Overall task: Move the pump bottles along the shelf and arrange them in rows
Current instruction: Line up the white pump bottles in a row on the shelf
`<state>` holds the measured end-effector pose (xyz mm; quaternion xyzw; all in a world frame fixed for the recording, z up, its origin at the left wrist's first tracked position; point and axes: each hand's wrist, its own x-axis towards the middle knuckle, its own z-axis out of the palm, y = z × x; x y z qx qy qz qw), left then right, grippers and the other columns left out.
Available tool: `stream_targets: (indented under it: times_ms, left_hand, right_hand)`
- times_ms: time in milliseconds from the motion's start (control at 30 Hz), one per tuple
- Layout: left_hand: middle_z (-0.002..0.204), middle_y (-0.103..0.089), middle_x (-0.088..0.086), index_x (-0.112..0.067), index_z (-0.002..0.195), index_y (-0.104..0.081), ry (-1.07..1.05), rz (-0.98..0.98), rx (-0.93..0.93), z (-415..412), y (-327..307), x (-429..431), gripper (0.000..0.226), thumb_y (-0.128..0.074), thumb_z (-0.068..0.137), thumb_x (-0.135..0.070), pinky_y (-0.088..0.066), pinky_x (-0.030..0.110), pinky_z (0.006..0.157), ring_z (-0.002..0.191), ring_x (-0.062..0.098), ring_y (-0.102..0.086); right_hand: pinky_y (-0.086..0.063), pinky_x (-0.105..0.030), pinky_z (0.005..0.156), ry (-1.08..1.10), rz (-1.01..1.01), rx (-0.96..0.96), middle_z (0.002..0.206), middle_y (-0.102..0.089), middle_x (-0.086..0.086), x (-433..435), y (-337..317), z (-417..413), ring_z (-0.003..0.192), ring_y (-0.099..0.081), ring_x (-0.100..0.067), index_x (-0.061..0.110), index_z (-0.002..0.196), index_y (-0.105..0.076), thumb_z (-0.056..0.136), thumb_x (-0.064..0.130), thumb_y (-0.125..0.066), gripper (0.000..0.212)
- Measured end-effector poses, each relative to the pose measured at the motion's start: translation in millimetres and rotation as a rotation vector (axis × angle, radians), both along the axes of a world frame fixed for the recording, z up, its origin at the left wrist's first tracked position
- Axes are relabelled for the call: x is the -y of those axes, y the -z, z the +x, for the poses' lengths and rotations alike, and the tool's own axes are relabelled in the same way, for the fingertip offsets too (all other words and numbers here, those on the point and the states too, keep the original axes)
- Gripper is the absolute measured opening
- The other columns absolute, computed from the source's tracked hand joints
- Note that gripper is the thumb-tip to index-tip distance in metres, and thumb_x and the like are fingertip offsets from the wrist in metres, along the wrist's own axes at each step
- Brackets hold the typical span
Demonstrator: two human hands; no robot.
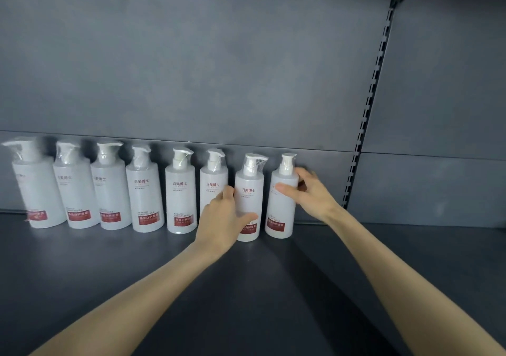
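Observation:
Several white pump bottles with red labels stand upright in one row along the back of a dark grey shelf [246,287]. My left hand [223,221] grips the second bottle from the right [250,191], thumb across its lower front and fingers round its left side. My right hand [306,191] grips the rightmost bottle [282,210], thumb on its front and fingers behind its shoulder. The other bottles, such as the one in the middle [180,191] and the leftmost one [35,186], stand untouched. The sixth bottle [213,180] is partly hidden by my left hand.
A grey back panel [191,68] rises behind the row. A slotted upright post [369,101] runs down at the right, just past the last bottle. Bare shelf surface lies in front of the bottles and to the right of the post [438,246].

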<state>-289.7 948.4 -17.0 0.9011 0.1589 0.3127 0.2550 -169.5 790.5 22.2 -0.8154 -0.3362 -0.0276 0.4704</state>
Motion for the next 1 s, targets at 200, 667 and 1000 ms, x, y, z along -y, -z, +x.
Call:
stream_targets:
  times_ms: [200, 667, 1000]
  left_hand:
    - [0.098, -0.063, 0.012, -0.007, 0.105, -0.044, -0.037, 0.004, -0.025, 8, -7, 7, 0.049, -0.07, 0.08, -0.039, -0.044, 0.036, 0.072, 0.091, 0.034, -0.059]
    - [0.106, -0.062, 0.016, -0.006, 0.114, -0.04, -0.042, 0.017, -0.114, 12, -9, 17, 0.046, -0.065, 0.086, -0.032, -0.043, 0.034, 0.073, 0.095, 0.036, -0.059]
    - [0.096, -0.056, 0.006, -0.013, 0.084, -0.045, -0.003, 0.197, -0.495, -12, -34, 20, 0.032, -0.055, 0.088, -0.043, -0.043, 0.031, 0.071, 0.09, 0.026, -0.055]
  right_hand:
    - [-0.048, -0.022, 0.077, -0.046, 0.021, 0.005, 0.103, -0.059, 0.006, 10, -8, 4, 0.091, -0.058, -0.014, 0.017, 0.118, -0.048, 0.085, 0.022, -0.069, 0.039]
    - [-0.05, -0.034, 0.087, -0.119, -0.016, -0.013, 0.114, -0.053, 0.001, 26, -9, 7, 0.097, -0.058, -0.02, 0.021, 0.122, -0.046, 0.091, 0.017, -0.06, 0.035]
    - [-0.033, -0.032, 0.106, 0.019, -0.37, 0.076, 0.144, -0.045, -0.007, 42, -23, -19, 0.131, -0.043, -0.024, 0.021, 0.149, -0.025, 0.095, 0.028, -0.052, 0.06]
